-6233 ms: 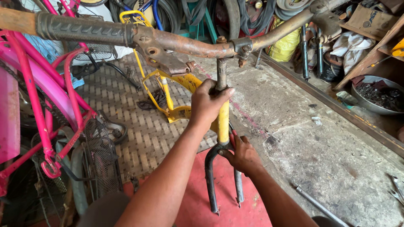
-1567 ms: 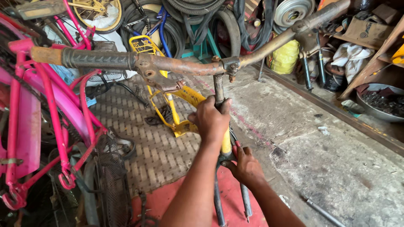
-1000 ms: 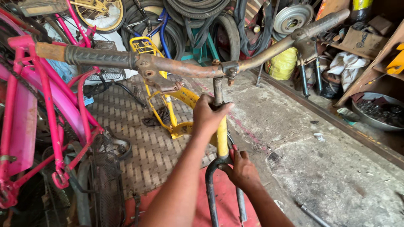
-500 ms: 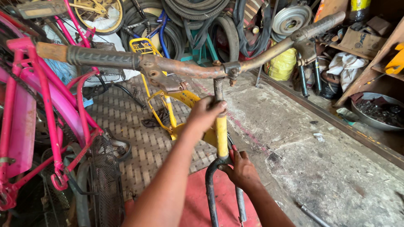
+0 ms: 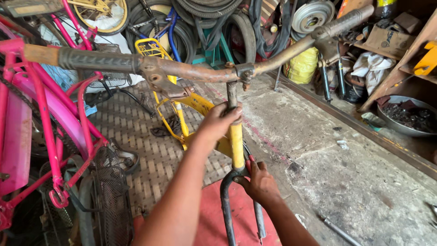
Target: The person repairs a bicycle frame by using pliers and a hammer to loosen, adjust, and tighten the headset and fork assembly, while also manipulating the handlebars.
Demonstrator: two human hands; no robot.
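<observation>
The yellow bicycle head tube stands upright in the middle, above a dark steel fork and below a rusty handlebar. The left hand wraps closed around its top. The right hand grips the fork crown, fingers closed. A pink bicycle frame stands at the left.

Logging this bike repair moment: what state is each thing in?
Left hand: closed around the top of the yellow head tube.
Right hand: gripping the fork crown.
Fork: dark, upright, no wheel.
Handlebar: rusty, mounted.
Pink bicycle: standing alongside.
</observation>
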